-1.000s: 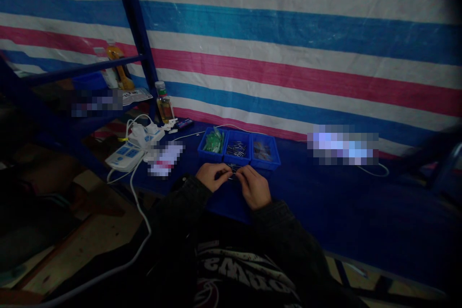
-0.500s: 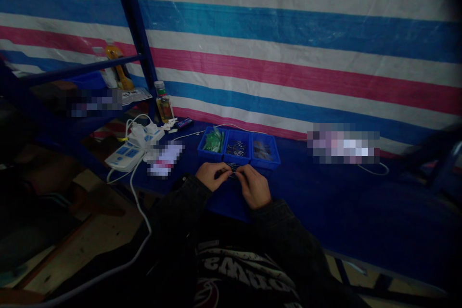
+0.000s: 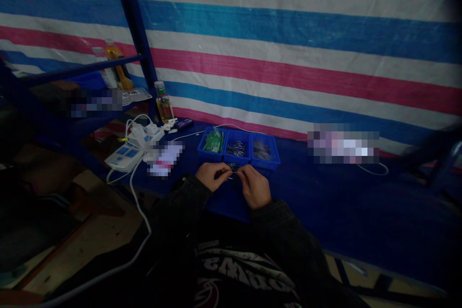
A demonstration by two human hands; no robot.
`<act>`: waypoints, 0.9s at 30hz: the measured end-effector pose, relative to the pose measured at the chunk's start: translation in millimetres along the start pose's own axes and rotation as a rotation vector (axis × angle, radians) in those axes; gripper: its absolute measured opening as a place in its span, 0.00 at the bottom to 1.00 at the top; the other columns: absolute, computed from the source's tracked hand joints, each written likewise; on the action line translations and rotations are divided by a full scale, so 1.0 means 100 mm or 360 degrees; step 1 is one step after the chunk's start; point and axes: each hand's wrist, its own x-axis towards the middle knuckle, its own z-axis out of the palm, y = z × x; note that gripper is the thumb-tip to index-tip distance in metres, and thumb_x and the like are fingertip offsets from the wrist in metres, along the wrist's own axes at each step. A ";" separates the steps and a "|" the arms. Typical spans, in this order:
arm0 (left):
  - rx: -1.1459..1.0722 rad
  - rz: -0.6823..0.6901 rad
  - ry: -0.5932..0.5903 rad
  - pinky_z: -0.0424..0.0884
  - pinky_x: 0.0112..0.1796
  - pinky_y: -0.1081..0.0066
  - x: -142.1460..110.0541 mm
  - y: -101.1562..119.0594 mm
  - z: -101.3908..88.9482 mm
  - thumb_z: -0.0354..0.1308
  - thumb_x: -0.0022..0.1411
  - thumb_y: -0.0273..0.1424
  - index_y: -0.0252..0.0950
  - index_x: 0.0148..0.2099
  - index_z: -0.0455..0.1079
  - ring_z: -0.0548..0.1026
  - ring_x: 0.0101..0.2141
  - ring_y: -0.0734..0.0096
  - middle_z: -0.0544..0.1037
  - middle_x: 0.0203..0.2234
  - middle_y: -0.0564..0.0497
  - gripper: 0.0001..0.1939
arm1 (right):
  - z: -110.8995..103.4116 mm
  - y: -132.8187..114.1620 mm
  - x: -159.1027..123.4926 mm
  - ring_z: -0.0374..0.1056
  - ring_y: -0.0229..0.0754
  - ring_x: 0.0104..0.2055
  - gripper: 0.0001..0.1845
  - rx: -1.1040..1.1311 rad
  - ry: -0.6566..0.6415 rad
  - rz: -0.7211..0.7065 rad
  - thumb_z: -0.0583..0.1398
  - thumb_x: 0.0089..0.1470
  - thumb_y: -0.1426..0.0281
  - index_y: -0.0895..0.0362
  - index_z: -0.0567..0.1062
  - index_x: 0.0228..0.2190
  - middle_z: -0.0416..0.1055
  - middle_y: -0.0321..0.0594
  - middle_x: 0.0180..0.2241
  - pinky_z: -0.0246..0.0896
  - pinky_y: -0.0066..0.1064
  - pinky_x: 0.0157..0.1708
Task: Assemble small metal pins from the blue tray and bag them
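My left hand [image 3: 212, 176] and my right hand [image 3: 255, 186] meet over the front of the blue table, thumbs and fingers pinched. Between their fingertips show several thin metal pieces [image 3: 233, 168], screw-like but too small and dark to name surely. Some may lie on the table just under the fingers. Right behind the hands, three blue bins stand side by side. The left bin [image 3: 210, 156] holds green plastic packets [image 3: 214, 140]. In the middle bin [image 3: 237, 159] lie loose thin metal pieces [image 3: 236, 148]. Brownish, clear-looking small items [image 3: 262, 150] fill the right bin [image 3: 269, 162].
To the left are a blurred-out phone [image 3: 166, 159], a white power strip [image 3: 126, 156] with plugs and cables, and a drink bottle [image 3: 164, 103]. A blurred bright object [image 3: 342, 144] lies at right. Blue frame posts [image 3: 135, 29] and a striped sheet [image 3: 288, 53] close off the back.
Both hands stay in almost the same place, with only slight finger movement. The thin metal pieces between the fingertips have shifted a little. The bins have not moved.
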 end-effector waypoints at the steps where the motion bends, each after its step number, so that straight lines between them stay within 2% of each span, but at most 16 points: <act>1: -0.0001 0.0002 0.0007 0.65 0.28 0.78 0.00 0.00 0.00 0.55 0.66 0.33 0.33 0.37 0.76 0.73 0.23 0.76 0.79 0.24 0.52 0.10 | 0.00 0.00 0.00 0.70 0.41 0.36 0.11 -0.0004 0.0001 0.0009 0.50 0.66 0.68 0.53 0.70 0.34 0.73 0.39 0.33 0.60 0.30 0.36; 12: 0.0019 -0.0043 0.0071 0.65 0.28 0.78 0.01 -0.01 0.00 0.55 0.66 0.33 0.34 0.39 0.75 0.72 0.23 0.77 0.79 0.24 0.53 0.10 | -0.03 -0.02 -0.01 0.70 0.41 0.33 0.08 0.0093 0.0061 0.0103 0.49 0.64 0.71 0.53 0.67 0.39 0.73 0.39 0.34 0.60 0.29 0.33; 22: 0.0003 0.0065 0.0008 0.67 0.30 0.76 0.00 -0.07 0.02 0.57 0.63 0.32 0.33 0.37 0.76 0.71 0.24 0.76 0.79 0.28 0.50 0.09 | 0.03 0.03 -0.02 0.71 0.41 0.35 0.06 0.0112 -0.0019 -0.0019 0.51 0.64 0.71 0.53 0.68 0.37 0.73 0.38 0.34 0.61 0.29 0.35; 27: 0.0016 0.0105 -0.0005 0.67 0.30 0.76 0.00 -0.06 0.03 0.56 0.64 0.32 0.33 0.37 0.76 0.72 0.25 0.76 0.79 0.29 0.49 0.09 | 0.03 0.02 -0.01 0.71 0.41 0.36 0.10 0.0084 -0.0113 -0.0074 0.50 0.66 0.68 0.52 0.70 0.35 0.73 0.39 0.34 0.61 0.28 0.37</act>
